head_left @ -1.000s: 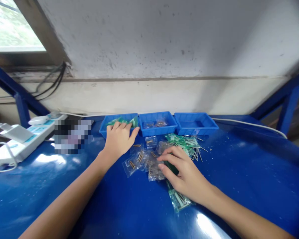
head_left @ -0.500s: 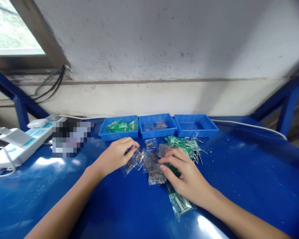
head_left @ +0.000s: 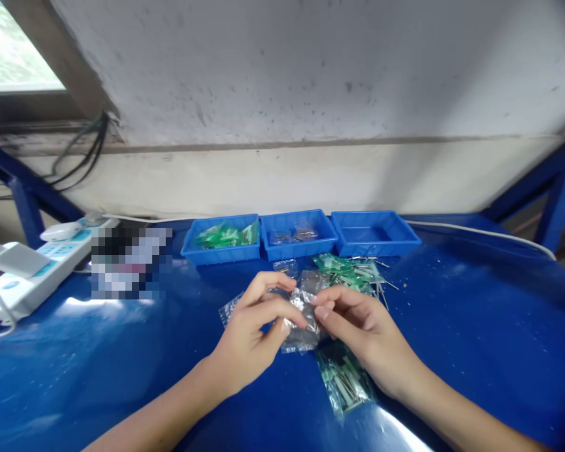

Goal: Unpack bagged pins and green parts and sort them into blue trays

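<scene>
Right grip (head_left: 370, 329) pinching a clear packet (head_left: 304, 307), left grip (head_left: 249, 333) loosely spread against it, green packets (head_left: 346, 384) beyond and below the right grip, blue trays (head_left: 300, 252) farther beyond both, power strip (head_left: 42, 267) well left on the bench (head_left: 141, 351).

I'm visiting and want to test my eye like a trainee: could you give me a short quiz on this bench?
1. Multiple choice: what does the left blue tray hold?
A) green packets
B) a plug
C) loose coins
2. True or false: the right hand's fingers touch a clear packet.
3. Fill in: the white power strip lies to the ____ of the trays.

Key: 1 A; 2 true; 3 left
</scene>
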Available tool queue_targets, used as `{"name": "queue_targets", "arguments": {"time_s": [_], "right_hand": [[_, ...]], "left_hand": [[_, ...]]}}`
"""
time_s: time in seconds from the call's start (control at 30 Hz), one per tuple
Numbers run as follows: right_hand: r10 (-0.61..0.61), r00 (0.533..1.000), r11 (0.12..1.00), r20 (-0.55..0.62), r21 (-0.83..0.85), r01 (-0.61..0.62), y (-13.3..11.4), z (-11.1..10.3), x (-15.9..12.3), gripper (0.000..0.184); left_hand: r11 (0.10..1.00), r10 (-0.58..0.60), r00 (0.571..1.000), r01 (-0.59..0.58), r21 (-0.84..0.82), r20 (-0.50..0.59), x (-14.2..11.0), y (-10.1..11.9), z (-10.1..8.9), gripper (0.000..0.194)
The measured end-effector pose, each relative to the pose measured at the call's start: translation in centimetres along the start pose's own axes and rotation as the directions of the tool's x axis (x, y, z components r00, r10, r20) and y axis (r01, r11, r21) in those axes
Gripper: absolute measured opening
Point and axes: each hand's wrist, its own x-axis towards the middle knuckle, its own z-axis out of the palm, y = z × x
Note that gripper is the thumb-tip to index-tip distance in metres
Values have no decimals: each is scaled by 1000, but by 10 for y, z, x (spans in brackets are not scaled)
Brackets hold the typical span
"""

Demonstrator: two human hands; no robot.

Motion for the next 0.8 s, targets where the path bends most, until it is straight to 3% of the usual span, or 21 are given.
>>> {"name": "queue_targets", "arguments": {"time_s": [0.1,0.17,0.23,0.27,0.37,0.47,0.53,0.63,0.73,0.8], "right_hand": [[-158,982,975,-101,-170,140,2,-3,0,13],[-367,921,881,-134,-367,298,1,-5,-2,7],[-555,826,738,-100,-517,433,0,-7,-4,9],[-614,787,677,-63,-555,484,0,-8,-5,12],[-667,743,586,57,-576,570,2,-6,-7,20],[-597,793,618,120,-561,550,5,-4,-7,22],[-504,857,687,112,-549,476,5,-3,-6,19],[-355,933,812,51,-479,335,2,-5,-2,14],[-252,968,911,3,-336,238,-2,-7,0,28],[-193,981,947,-3,-263,185,-3,-6,0,30]], "left_hand": [[991,-108,994,107,79,6,2,1,-5,30],[977,-199,979,196,79,31,4,5,-8,23],[947,-317,943,320,-14,97,6,8,-8,17],[918,-370,920,384,-99,129,6,9,-7,22],[785,-480,855,518,-339,194,6,6,-3,39],[779,-515,848,525,-343,126,5,2,-1,23],[872,-452,892,443,-207,5,5,1,-1,14],[983,-151,981,162,87,-121,4,2,-2,14],[952,138,985,-103,288,-106,-1,0,1,29],[926,183,979,-142,349,-88,-4,-2,4,34]]}}
